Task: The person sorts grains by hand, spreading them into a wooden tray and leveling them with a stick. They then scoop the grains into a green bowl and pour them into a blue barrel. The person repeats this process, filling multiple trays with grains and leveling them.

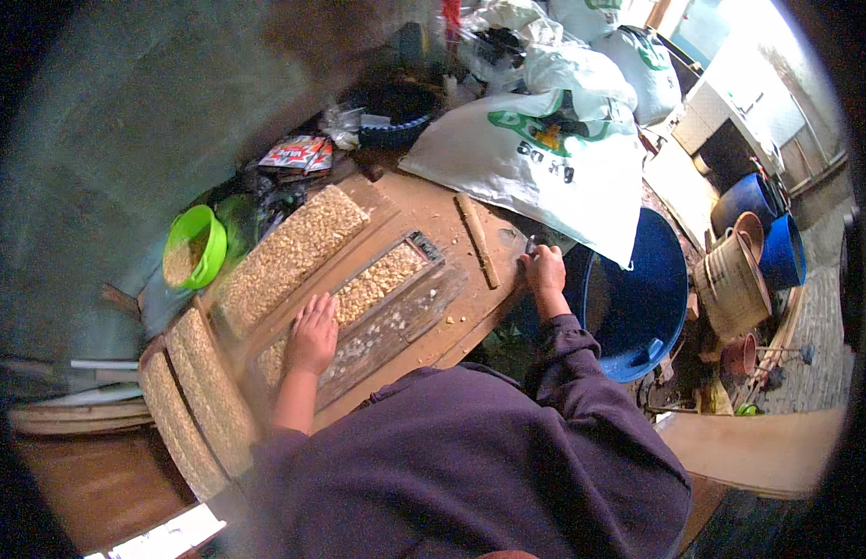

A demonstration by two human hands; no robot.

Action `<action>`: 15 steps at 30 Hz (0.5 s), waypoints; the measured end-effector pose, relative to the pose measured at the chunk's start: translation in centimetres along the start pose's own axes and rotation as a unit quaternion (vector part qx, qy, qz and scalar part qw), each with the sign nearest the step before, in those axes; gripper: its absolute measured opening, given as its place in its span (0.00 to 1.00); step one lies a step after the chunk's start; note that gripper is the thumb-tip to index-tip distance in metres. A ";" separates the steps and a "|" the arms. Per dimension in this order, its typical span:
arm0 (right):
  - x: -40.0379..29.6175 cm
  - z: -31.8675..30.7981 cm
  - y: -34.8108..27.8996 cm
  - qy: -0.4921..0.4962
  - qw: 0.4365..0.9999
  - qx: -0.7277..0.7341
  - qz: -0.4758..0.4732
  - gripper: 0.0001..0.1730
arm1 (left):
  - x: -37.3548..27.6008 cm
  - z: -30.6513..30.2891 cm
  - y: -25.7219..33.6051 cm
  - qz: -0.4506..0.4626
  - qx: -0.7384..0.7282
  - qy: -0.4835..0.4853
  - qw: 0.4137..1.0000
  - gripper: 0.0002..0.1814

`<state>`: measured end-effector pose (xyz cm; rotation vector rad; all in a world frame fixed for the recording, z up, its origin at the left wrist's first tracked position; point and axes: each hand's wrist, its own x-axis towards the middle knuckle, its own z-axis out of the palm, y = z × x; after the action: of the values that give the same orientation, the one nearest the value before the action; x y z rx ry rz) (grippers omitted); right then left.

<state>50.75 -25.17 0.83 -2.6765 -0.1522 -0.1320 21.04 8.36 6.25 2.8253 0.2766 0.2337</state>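
Observation:
My left hand (314, 334) lies flat, palm down, over the near-left part of a long narrow wooden mould (412, 297). Pale, lumpy pieces, which look like puffed grain or soybean tempeh (380, 276), fill this mould. Nothing is gripped in that hand. At the right edge of the wooden work board (433, 202), my right hand (544, 271) is closed around a small dark metal tool (531, 244); its exact kind is mostly hidden by the fingers. Between the mould and my right hand rests a round wooden stick (478, 241). A wider slab of the same pale pieces (293, 258) lies beyond the mould.
More long slabs (195, 398) lie at the left. A green bucket (213, 244) with pale contents stands beyond them. A large white sack (468, 147) bearing print overhangs the board's far side. Right of my right hand stands a blue tub (642, 279), with a woven basket (730, 286) farther right.

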 end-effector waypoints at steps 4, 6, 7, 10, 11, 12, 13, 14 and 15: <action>1.3 1.1 1.1 0.011 0.999 -0.012 -0.045 0.12 | -0.4 0.5 -0.2 0.000 0.028 0.040 0.999 0.20; 1.6 1.2 1.3 -0.009 0.999 -0.017 -0.050 0.09 | -0.5 0.7 -0.4 0.007 0.034 0.046 0.998 0.20; 1.6 1.3 1.1 -0.009 0.999 -0.026 -0.046 0.09 | -0.5 0.7 -0.4 0.011 0.035 0.049 0.998 0.20; 1.4 0.7 1.0 -0.024 0.998 -0.039 -0.042 0.09 | -0.6 0.6 -0.2 0.004 0.032 0.058 0.998 0.19; 1.6 0.6 1.0 -0.030 0.997 -0.058 -0.041 0.09 | -0.6 0.5 -0.2 0.001 0.027 0.060 0.998 0.19; 1.8 0.1 1.3 -0.019 0.996 -0.052 -0.067 0.08 | -0.7 0.3 0.1 0.000 0.025 0.060 0.998 0.19; 1.9 0.1 1.1 0.018 0.995 -0.071 -0.068 0.08 | -0.7 0.4 0.1 0.000 0.026 0.062 0.998 0.19; 1.8 -0.1 1.1 0.000 0.992 -0.095 -0.086 0.08 | -0.7 0.5 0.0 -0.001 0.028 0.064 0.998 0.19; 1.5 -0.5 1.4 -0.017 0.987 -0.121 -0.102 0.08 | -0.7 0.8 -0.1 0.001 0.027 0.064 0.998 0.19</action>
<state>52.42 -26.50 0.85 -2.8999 -0.4474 -0.1778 20.51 8.14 5.40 2.8683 0.3135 0.4147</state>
